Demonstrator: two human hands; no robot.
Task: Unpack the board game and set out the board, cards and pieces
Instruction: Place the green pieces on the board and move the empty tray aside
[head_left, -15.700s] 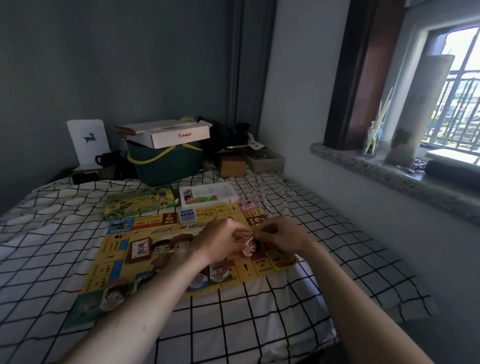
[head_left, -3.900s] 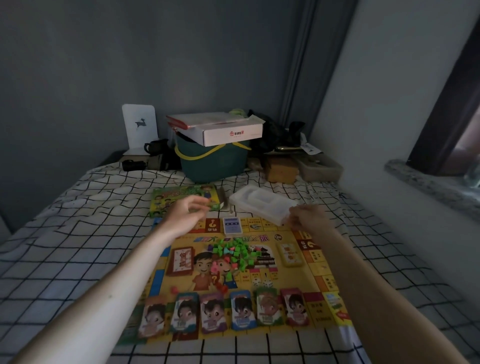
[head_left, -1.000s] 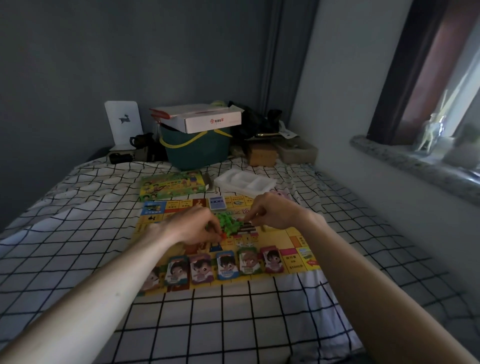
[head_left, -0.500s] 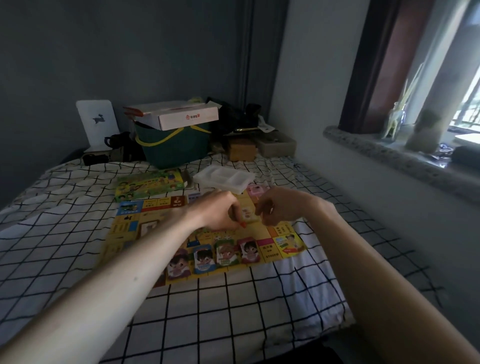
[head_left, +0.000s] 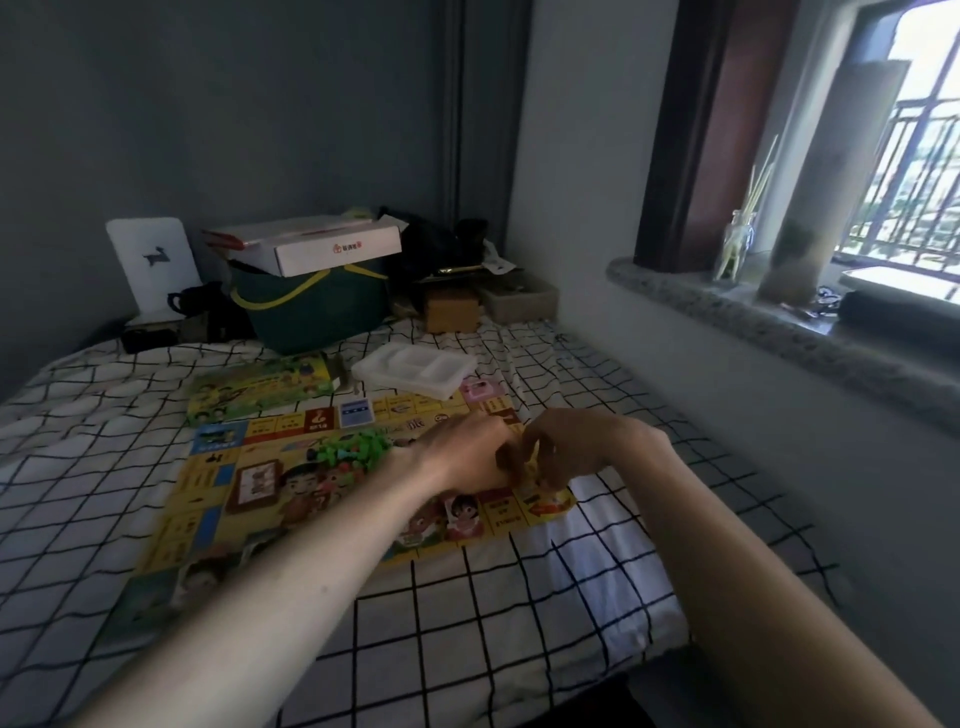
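On the grid-patterned bed sheet (head_left: 467, 613) lies the yellow illustrated game board (head_left: 249, 499), both hands meeting at its right edge — left hand (head_left: 467, 460) and right hand (head_left: 582, 449) with fingers curled, what they pinch hidden — green pieces (head_left: 353, 451) heaped mid-board.

A bed (head_left: 467, 597) with a black-grid white sheet carries the board (head_left: 208, 499), the game box (head_left: 260, 387) and a white tray (head_left: 413, 366) behind it, and a green basket (head_left: 317, 312) at the far end.

Both hands now sit fingertip to fingertip at the board's (head_left: 208, 483) right edge, away from green pieces (head_left: 353, 449); left hand (head_left: 467, 457), right hand (head_left: 576, 447).
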